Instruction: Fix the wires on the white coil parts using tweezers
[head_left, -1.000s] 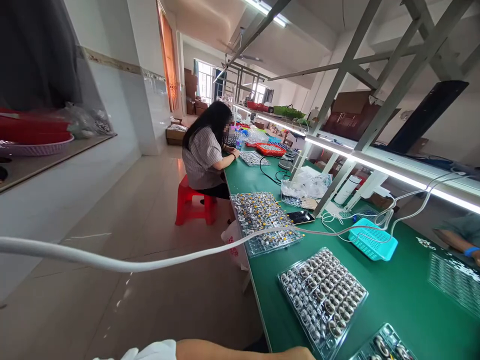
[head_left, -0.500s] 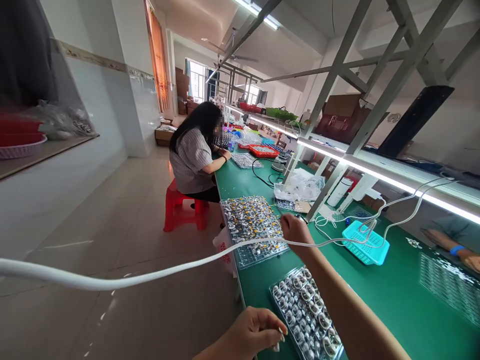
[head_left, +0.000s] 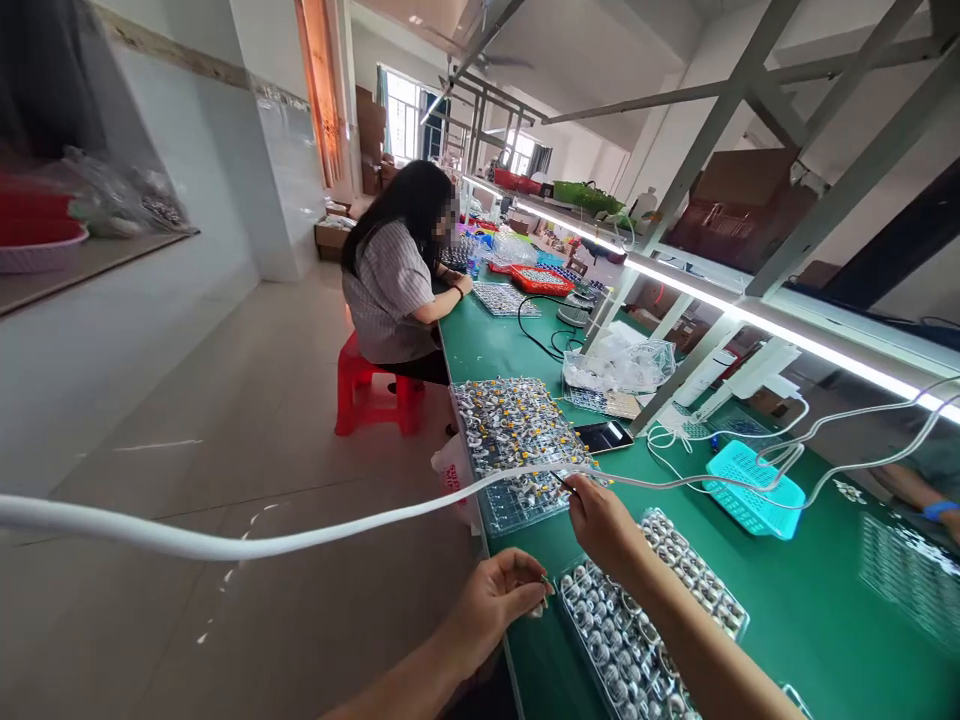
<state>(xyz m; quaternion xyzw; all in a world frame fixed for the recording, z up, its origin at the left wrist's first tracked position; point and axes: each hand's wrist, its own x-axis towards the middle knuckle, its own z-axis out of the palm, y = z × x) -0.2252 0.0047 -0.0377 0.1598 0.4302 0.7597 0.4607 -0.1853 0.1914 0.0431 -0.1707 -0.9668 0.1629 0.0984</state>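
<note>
My left hand (head_left: 495,605) is at the table's near edge, thumb and fingers pinched on a small pale part (head_left: 538,606) whose kind I cannot make out. My right hand (head_left: 606,525) is closed round a thin dark tool (head_left: 564,484), its tip pointing toward the near right corner of a clear tray (head_left: 514,518). This tray is filled with small metallic and white pieces with yellow bits (head_left: 517,430). Below my right forearm lies a clear tray of round silvery-white parts (head_left: 600,620). A similar filled tray (head_left: 697,565) shows on the forearm's other side.
A white cable (head_left: 420,515) stretches across the view in front of the green table (head_left: 795,620). A phone (head_left: 606,436), a turquoise basket (head_left: 754,490) and a shelf post (head_left: 675,390) stand to the right. Further along, a co-worker (head_left: 397,270) sits on a red stool (head_left: 375,390).
My right hand has come down and nearer, and its dark tool now shows. My left hand has risen slightly, still pinching the small part. The view has shifted, uncovering the phone and another filled tray.
</note>
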